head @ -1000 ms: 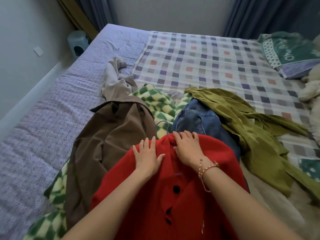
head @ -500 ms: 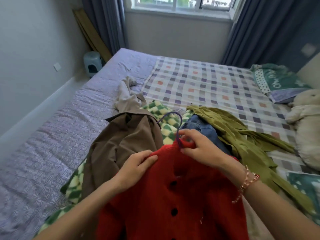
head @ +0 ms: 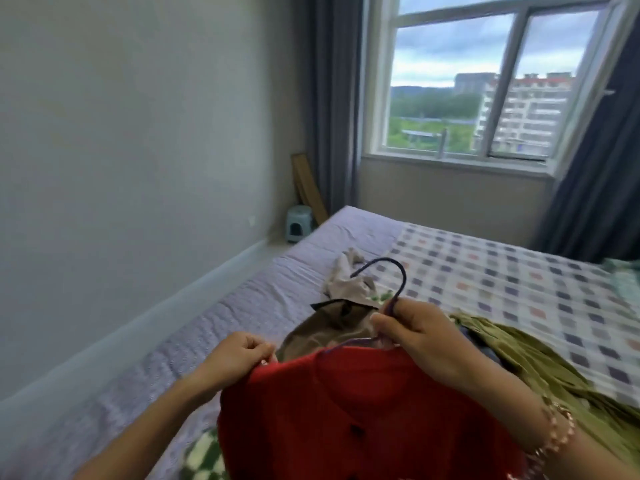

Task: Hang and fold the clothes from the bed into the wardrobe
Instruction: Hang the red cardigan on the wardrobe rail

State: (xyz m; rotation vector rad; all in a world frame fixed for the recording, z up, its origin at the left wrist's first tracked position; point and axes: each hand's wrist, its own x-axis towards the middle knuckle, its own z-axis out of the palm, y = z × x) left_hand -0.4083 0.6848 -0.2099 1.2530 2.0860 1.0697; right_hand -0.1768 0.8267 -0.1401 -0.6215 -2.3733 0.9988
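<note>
I hold a red cardigan [head: 363, 420] at 6 o'clock in my view, above the bed [head: 242, 323], with its neck on a dark hanger [head: 402, 271]. My right hand [head: 419, 334] grips the hanger at the base of its hook. My left hand [head: 239, 355], at 9 o'clock from it, pinches the cardigan's shoulder edge. A brown coat [head: 325, 327] lies on the bed at 12 o'clock from the cardigan, and an olive garment [head: 540, 358] lies at 3 o'clock.
</note>
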